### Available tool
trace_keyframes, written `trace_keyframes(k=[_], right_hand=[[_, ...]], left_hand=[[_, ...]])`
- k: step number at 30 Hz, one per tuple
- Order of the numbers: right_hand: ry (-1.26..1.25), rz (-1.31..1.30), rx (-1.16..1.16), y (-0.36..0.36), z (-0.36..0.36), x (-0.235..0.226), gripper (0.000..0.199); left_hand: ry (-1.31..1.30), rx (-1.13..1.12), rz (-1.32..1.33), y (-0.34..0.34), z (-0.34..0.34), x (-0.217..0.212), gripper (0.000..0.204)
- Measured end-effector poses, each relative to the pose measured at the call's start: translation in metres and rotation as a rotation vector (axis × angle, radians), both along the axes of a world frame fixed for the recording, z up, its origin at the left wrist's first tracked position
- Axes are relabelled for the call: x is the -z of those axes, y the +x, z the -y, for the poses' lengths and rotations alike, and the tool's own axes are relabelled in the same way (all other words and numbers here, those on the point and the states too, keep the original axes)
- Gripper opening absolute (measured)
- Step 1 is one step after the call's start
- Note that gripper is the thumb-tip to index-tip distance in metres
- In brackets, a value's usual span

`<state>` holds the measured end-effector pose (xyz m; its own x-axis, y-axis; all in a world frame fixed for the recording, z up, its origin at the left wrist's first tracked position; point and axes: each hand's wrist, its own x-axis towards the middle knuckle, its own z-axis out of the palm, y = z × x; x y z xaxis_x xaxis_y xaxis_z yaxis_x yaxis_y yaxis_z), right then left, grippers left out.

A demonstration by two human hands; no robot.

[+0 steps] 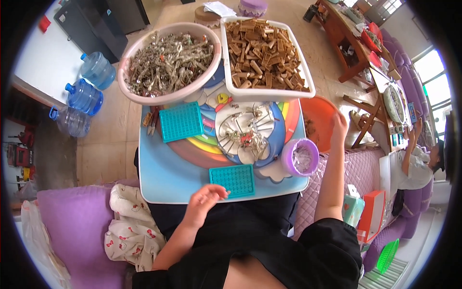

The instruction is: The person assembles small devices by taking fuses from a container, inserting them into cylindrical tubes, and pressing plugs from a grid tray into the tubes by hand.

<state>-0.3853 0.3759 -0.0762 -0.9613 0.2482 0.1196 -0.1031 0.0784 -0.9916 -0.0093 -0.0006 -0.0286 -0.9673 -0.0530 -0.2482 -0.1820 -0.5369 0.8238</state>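
My left hand (206, 198) is at the table's near edge, beside a teal gridded tray (232, 180). Its fingers are curled, thumb and fingertips close together at the tray's lower left corner; whatever they pinch is too small to name. My right arm stretches out past the table's right side, and my right hand (340, 126) is at the right rim of an orange basin (323, 111). Its fingers are mostly hidden from this angle. A white plate-like area (231, 126) on the table carries a small tangle of silvery wire-like pieces (248, 139).
A pink basin (126, 91) of silvery tangled parts and a white bin (269, 96) of brown pieces fill the table's far side. Another teal tray (182, 121), pliers (152, 123) and a purple tub (288, 161) lie nearer. A co-worker (417, 166) sits at the right.
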Motion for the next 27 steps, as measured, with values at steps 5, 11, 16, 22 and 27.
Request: trace_keyframes(k=[5,11,16,22,27], right_hand=[[0.381,-0.248,-0.582,0.086,0.126,-0.138,0.022],[0.877,-0.309,-1.274,0.213,0.205,-0.095,0.039],[0.86,-0.376,-1.193,0.262,0.211,-0.042,0.031],[0.947,-0.463,-1.118,0.276,0.211,-0.024,0.017],[0.541,-0.217,-0.936,0.266,0.204,-0.062,0.016]], left_hand=[[-0.763,-0.108,0.009,-0.006,0.029,0.019,0.039],[-1.376,0.268,-0.236,-0.025,0.028,0.009,0.102],[-1.457,0.281,-0.288,-0.021,0.026,0.019,0.102],[-1.449,0.235,-0.316,-0.018,0.028,0.03,0.101],[-1.411,0.226,-0.332,-0.018,0.028,0.026,0.096]])
